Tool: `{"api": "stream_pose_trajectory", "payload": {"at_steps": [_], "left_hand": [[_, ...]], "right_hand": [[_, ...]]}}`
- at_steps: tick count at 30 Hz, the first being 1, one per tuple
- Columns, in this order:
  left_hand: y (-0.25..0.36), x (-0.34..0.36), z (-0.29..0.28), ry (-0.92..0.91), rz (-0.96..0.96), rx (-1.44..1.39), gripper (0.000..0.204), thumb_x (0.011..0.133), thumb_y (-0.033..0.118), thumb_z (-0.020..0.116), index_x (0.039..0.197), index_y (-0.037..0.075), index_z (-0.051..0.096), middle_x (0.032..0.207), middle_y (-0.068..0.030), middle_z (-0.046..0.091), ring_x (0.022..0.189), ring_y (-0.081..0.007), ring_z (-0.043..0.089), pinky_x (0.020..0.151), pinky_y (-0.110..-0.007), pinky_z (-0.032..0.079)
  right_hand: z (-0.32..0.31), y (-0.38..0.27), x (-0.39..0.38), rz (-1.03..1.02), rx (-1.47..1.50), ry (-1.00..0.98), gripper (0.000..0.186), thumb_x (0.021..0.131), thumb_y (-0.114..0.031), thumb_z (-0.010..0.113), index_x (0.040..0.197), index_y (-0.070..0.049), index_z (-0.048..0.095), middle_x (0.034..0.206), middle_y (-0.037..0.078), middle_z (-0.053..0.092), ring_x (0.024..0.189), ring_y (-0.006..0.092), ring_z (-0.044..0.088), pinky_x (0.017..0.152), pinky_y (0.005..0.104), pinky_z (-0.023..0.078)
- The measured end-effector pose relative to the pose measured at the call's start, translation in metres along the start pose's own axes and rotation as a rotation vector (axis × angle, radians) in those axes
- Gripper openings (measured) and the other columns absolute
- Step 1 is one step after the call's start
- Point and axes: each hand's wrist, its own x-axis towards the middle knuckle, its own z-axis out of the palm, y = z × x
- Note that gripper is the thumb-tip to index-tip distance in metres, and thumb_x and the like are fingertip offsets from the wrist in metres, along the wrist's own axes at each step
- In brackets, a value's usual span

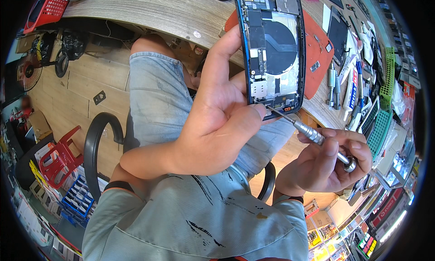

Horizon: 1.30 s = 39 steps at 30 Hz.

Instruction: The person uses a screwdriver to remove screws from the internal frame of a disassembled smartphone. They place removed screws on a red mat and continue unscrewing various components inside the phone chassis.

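Observation:
An opened smartphone (278,48) with its inner parts bare is held up in my left hand (217,111). The palm supports its left side, and my thumb presses at the lower left corner. A dark round pad and several small metal shields show inside the frame. My right hand (335,161) grips a silver precision screwdriver (310,133) between thumb and fingers. Its thin tip reaches the phone's bottom edge, right beside my left thumb. Whether the tip sits in a screw is too small to tell.
Behind the phone an orange-red mat (319,48) lies on the wooden table (154,7) with small parts on it. Further right are more screwdrivers (334,86), a white tube (351,91) and green baskets (379,132). A red basket (50,9) stands at the far left.

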Motion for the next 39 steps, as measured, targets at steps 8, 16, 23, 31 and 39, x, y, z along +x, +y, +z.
{"api": "stream_pose_trajectory", "payload": {"at_steps": [8,16,23,31,39], "left_hand": [[-0.0007,-0.0003,-0.0008,0.001,0.001,0.035,0.088,0.083,-0.014,0.034,0.156,0.011,-0.009,0.152,-0.0265,0.032,0.138,-0.0432,0.042,0.108,-0.059,0.041],[-0.0014,-0.0002,0.0012,0.012,0.014,0.028,0.087,0.084,-0.012,0.034,0.155,0.011,-0.009,0.153,-0.026,0.031,0.139,-0.0431,0.04,0.109,-0.058,0.041],[-0.0007,0.0007,0.0003,-0.007,0.003,0.048,0.086,0.084,-0.012,0.034,0.155,0.01,-0.01,0.153,-0.0257,0.031,0.139,-0.0414,0.041,0.109,-0.058,0.041],[0.0003,0.0005,0.0005,0.007,0.004,0.038,0.086,0.084,-0.012,0.034,0.155,0.01,-0.009,0.152,-0.0252,0.033,0.137,-0.0397,0.043,0.109,-0.057,0.041],[-0.002,0.0007,-0.0002,-0.005,0.017,0.041,0.088,0.083,-0.014,0.032,0.156,0.011,-0.01,0.153,-0.0246,0.031,0.138,-0.04,0.042,0.109,-0.057,0.041]], "right_hand": [[0.0014,-0.0013,-0.0013,0.007,0.048,-0.011,0.04,0.09,-0.001,0.067,0.118,-0.009,0.04,0.09,0.017,0.06,0.069,0.0183,0.065,0.064,0.027,0.061],[-0.004,-0.0002,-0.0004,-0.002,0.042,-0.075,0.042,0.089,0.004,0.066,0.119,-0.008,0.04,0.092,0.017,0.059,0.075,0.0188,0.066,0.068,0.0312,0.064],[0.0049,0.0062,0.0016,-0.135,0.041,-0.029,0.03,0.089,0.008,0.055,0.116,0.002,0.043,0.086,0.022,0.056,0.07,0.0181,0.062,0.045,0.0274,0.06],[0.0031,0.0055,0.0015,-0.113,0.03,-0.058,0.034,0.088,0.009,0.058,0.116,-0.001,0.042,0.087,0.021,0.057,0.07,0.0184,0.063,0.053,0.0293,0.061],[-0.0023,0.0031,0.0005,-0.076,0.065,-0.095,0.043,0.086,0.01,0.062,0.119,-0.004,0.039,0.091,0.019,0.058,0.073,0.0199,0.066,0.069,0.0337,0.065]]}}
